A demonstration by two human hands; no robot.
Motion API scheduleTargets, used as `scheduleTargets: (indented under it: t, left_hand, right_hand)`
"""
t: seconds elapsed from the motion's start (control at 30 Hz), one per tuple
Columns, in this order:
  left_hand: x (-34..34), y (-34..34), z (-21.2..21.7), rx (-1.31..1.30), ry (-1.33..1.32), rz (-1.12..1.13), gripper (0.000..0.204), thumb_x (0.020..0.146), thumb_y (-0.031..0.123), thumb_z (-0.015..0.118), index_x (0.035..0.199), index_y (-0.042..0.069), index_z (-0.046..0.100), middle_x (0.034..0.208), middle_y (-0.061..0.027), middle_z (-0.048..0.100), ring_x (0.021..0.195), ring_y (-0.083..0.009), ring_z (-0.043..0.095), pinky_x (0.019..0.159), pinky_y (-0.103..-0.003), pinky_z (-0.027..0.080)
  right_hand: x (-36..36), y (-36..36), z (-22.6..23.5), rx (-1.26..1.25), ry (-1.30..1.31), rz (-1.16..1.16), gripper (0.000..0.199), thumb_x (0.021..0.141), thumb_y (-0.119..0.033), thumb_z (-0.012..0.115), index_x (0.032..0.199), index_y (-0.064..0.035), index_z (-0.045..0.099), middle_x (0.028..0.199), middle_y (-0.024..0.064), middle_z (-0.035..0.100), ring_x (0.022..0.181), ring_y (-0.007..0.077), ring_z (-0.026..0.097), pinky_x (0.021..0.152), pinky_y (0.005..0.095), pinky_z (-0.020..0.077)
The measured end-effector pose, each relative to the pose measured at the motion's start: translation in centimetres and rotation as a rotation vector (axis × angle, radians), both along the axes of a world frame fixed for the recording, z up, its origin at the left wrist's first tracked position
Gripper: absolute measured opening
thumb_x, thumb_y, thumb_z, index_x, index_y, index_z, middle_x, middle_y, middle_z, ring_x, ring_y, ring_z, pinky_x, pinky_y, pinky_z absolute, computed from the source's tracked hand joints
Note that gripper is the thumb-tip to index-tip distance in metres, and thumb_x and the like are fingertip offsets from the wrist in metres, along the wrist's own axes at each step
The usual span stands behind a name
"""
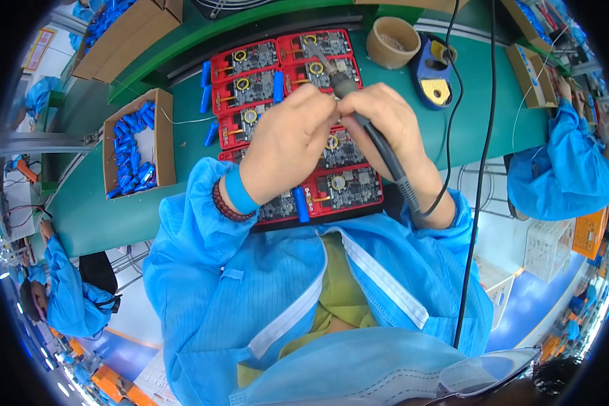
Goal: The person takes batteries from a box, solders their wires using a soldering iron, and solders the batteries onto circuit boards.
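My right hand (388,125) is closed round a soldering iron (384,150), whose metal tip points away from me over the far boards. Its cable trails back along my right forearm. My left hand (291,135) is pinched shut, its fingertips meeting those of my right hand; whatever it grips is hidden. Beneath both hands lie red trays (218,103) holding several green-black circuit boards (348,187) with yellow-ringed round parts. Blue cylindrical batteries sit beside the boards, one (300,204) near my body and another (278,86) between the far trays. My hands cover the middle boards.
A cardboard box (166,139) of blue batteries stands left on the green mat (191,145). At the far right are a tan round tub (384,55) and a blue iron stand (423,57) with a yellow sponge (434,92). Black cables (482,169) hang down on the right. Co-workers sit both sides.
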State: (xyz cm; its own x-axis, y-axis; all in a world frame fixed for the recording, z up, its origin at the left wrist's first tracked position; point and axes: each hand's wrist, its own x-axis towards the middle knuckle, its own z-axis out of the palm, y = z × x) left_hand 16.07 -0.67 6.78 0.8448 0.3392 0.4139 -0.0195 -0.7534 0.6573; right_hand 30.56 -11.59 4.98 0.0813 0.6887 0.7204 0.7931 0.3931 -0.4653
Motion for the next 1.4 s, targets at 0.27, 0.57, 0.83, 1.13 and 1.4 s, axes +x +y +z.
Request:
scheduleTargets:
  t: [0.27, 0.57, 0.83, 1.13, 1.4]
  left_hand:
    - [-0.8, 1.3, 1.3, 0.050, -0.086, 0.091, 0.008, 0.078, -0.001, 0.053, 0.086, 0.002, 0.056, 0.078, -0.0163, 0.052, 0.074, -0.0358, 0.055, 0.062, -0.040, 0.046]
    - [-1.1, 6.2, -0.5, -0.525, -0.020, 0.235, 0.005, 0.090, 0.005, 0.050, 0.088, 0.002, 0.053, 0.076, -0.0031, 0.050, 0.055, -0.0073, 0.051, 0.049, -0.022, 0.041]
    - [-0.3, 8.9, -3.2, -0.487, 0.063, 0.260, 0.005, 0.088, 0.006, 0.050, 0.087, 0.002, 0.053, 0.073, -0.0056, 0.052, 0.053, -0.0111, 0.053, 0.048, -0.026, 0.042]
    - [4.1, 12.1, -6.4, -0.103, 0.105, 0.252, 0.010, 0.084, 0.012, 0.052, 0.085, 0.002, 0.055, 0.080, -0.0166, 0.057, 0.075, -0.0350, 0.056, 0.065, -0.042, 0.046]
    - [7.4, 13.7, -8.5, 0.283, 0.016, 0.310, 0.008, 0.080, 0.011, 0.054, 0.083, 0.004, 0.058, 0.081, -0.0160, 0.058, 0.082, -0.0373, 0.055, 0.073, -0.047, 0.044]
  right_hand:
    - [1.4, -1.3, 2.2, -0.010, -0.262, -0.176, 0.029, 0.067, -0.001, 0.061, 0.095, -0.0066, 0.058, 0.080, 0.0103, 0.056, 0.074, 0.0312, 0.055, 0.065, 0.0375, 0.0457]
    - [13.2, 6.4, 8.8, 0.216, 0.031, -0.544, 0.013, 0.088, -0.006, 0.058, 0.100, -0.0061, 0.058, 0.077, 0.0019, 0.057, 0.069, 0.0085, 0.054, 0.062, 0.0231, 0.0435]
    - [17.0, 9.0, 9.3, -0.038, 0.294, -0.613, 0.016, 0.086, -0.002, 0.057, 0.101, -0.0077, 0.056, 0.075, 0.0040, 0.056, 0.066, 0.0107, 0.052, 0.060, 0.0232, 0.0436]
    - [10.7, 4.0, 4.8, 0.059, 0.377, -0.089, 0.017, 0.092, -0.010, 0.050, 0.093, 0.0003, 0.062, 0.066, 0.0012, 0.054, 0.061, 0.0053, 0.049, 0.056, 0.0199, 0.0385]
    - [6.7, 6.4, -1.1, -0.261, 0.469, 0.048, 0.017, 0.091, -0.014, 0.055, 0.087, 0.0005, 0.063, 0.081, 0.0063, 0.063, 0.075, 0.0123, 0.057, 0.068, 0.0255, 0.0456]
